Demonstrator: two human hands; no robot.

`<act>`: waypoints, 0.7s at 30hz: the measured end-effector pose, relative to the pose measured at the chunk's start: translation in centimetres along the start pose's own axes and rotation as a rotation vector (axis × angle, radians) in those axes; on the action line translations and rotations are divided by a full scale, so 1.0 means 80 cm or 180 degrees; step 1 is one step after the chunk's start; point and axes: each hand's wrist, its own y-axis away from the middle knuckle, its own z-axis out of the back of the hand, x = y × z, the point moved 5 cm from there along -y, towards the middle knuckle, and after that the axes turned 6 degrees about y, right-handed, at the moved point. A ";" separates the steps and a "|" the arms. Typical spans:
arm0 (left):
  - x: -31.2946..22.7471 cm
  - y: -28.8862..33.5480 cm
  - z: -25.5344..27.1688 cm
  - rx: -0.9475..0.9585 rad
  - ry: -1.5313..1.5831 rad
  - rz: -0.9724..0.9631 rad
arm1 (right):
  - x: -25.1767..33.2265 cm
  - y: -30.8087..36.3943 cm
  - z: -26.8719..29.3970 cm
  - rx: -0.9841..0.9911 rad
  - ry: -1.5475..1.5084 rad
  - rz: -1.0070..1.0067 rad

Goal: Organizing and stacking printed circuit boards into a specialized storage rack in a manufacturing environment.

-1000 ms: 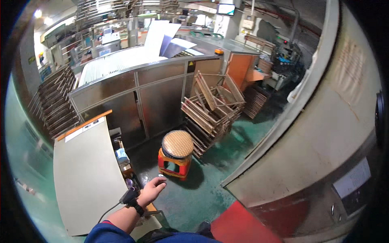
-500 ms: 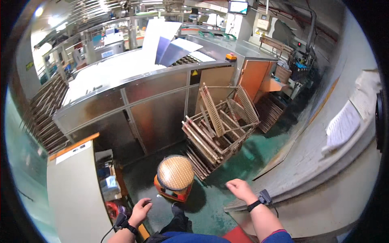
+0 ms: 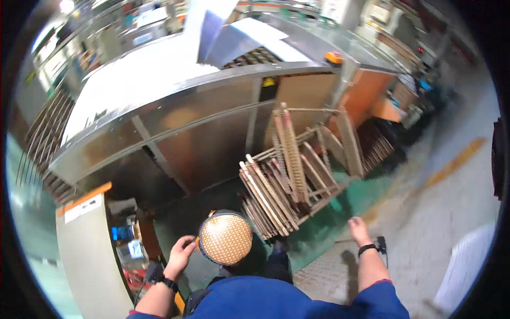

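One apparent step: positioning beside the near stool (image 3: 226, 239), with fingers apart on left hand (image 3: 180, 255), unclear on right hand (image 3: 359, 232); needs clearance from right-side racks (image 3: 265, 196).

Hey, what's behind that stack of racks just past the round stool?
Behind the racks stands a metal-sided machine, its tan panel partly visible. The panel's lower part and the floor behind the racks are covered.
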 end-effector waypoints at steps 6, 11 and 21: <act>-0.136 -0.099 -0.202 0.0164 -0.0627 -0.0748 | -0.140 -0.335 0.029 -0.0259 -0.0327 -0.0028; -0.140 -0.183 -0.361 0.0161 -0.0172 -0.0606 | -0.172 -0.622 0.063 -0.0041 0.0057 0.0548; -0.153 -0.214 -0.522 0.0730 0.0303 -0.0006 | -0.095 -0.678 -0.040 0.1022 -0.1825 -0.0334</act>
